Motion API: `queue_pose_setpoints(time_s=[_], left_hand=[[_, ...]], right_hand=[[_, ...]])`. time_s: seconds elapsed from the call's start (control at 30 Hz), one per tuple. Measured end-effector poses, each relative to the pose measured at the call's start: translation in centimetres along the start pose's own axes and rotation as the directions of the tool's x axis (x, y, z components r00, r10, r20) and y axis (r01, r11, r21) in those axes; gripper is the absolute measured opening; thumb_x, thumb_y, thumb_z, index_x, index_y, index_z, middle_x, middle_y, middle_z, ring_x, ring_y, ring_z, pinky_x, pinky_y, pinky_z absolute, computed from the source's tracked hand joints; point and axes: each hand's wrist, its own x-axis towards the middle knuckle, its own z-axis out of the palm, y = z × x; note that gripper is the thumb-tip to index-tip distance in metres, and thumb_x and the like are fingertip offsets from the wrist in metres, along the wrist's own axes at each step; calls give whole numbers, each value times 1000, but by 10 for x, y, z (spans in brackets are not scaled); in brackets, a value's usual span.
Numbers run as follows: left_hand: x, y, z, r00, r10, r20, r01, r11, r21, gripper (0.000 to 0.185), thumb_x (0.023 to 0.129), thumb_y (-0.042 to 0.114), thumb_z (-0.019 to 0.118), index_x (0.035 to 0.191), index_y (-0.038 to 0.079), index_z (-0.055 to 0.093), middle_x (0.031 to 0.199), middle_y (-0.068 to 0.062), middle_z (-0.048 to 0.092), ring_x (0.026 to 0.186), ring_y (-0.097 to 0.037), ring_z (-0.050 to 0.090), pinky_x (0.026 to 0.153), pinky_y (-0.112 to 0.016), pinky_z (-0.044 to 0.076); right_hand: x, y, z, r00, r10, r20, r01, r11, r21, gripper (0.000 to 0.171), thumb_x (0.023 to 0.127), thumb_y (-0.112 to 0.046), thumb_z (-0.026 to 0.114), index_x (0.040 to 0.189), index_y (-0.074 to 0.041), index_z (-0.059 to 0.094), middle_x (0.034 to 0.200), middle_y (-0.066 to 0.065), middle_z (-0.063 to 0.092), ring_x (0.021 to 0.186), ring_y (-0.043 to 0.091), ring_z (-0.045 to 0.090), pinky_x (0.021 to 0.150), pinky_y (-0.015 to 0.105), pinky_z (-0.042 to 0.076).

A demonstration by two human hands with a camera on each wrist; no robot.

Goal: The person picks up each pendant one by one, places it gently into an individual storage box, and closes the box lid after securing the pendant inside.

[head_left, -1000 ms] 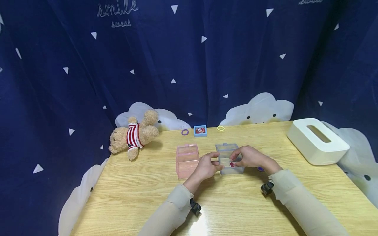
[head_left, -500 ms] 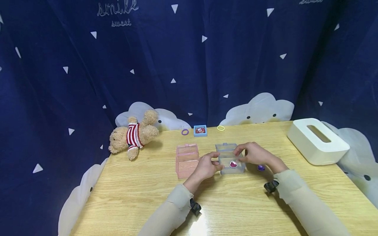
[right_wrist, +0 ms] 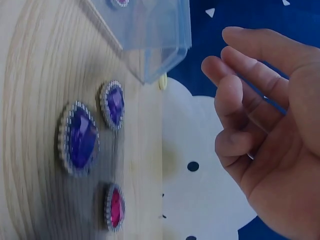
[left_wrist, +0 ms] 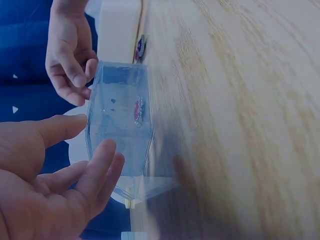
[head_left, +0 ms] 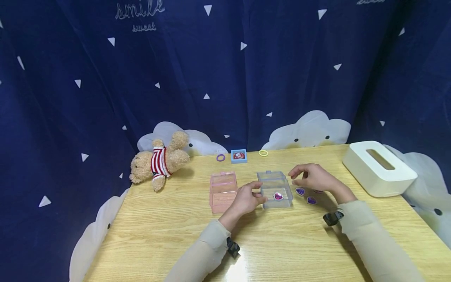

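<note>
A clear blue box (head_left: 276, 184) stands open on the wooden table (head_left: 282, 243), with a pink heart gem (head_left: 278, 196) lying inside it. My left hand (head_left: 258, 192) holds the box's left wall between thumb and fingers (left_wrist: 100, 165). My right hand (head_left: 297, 177) hovers just right of the box, fingers (right_wrist: 250, 70) loosely curled and empty. Below it on the table lie a large purple gem (right_wrist: 78, 140), a smaller purple gem (right_wrist: 114, 105) and a pink gem (right_wrist: 115, 206). In the left wrist view the box (left_wrist: 120, 125) shows the gem (left_wrist: 137, 109) through its wall.
A pink box (head_left: 223, 192) stands left of the clear one. A teddy bear (head_left: 158, 162) lies at the back left. A white tissue box (head_left: 378, 168) sits at the right. A purple ring (head_left: 220, 158), a small blue case (head_left: 239, 156) and a yellow ring (head_left: 263, 153) lie near the back edge.
My right hand left the pink gem in the clear box and drew back up and to the right, uncovering the gems on the table. The left hand stayed on the box.
</note>
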Motion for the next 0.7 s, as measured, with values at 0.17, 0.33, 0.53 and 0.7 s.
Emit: queue_pose_setpoints(time_s=[0.17,0.33,0.53,0.7], left_hand=[[0,0,0,1000,1,2,-1,1000,-5,60,82,12,81,138,10,59,132,-13,64,87,-8,70,67,-17,56],[-1,1,-1,1000,7,6,-7,1000,-12,60,82,11,81,138,8,59,133,-14,64,87,-8,70,67,-17,56],[-2,1,-1,1000,3,8,-3,1000,-13,59,82,11,81,137,10,59,133,-14,64,88,-9,70,68,-18,56],[-2,1,-1,1000,4,9,-4,1000,-4,59,83,11,80,137,10,59,133,-14,64,88,-9,71,67,-17,55]], right_hand=[[-4,10,-7,999,28,-17,-28,1000,2,21,85,-20,78,105,-15,74,93,-3,73,71,11,57,62,23,48],[-8,20,-11,998,64,-22,-64,998,3,24,87,-20,77,108,-9,73,94,-1,73,77,13,58,66,23,48],[-15,34,-13,994,101,-29,-102,994,-30,26,88,-21,75,110,-8,73,95,1,72,81,14,58,67,23,48],[-21,46,-13,990,137,-25,-138,990,-25,24,88,-19,75,109,-6,73,95,4,72,79,14,58,65,23,47]])
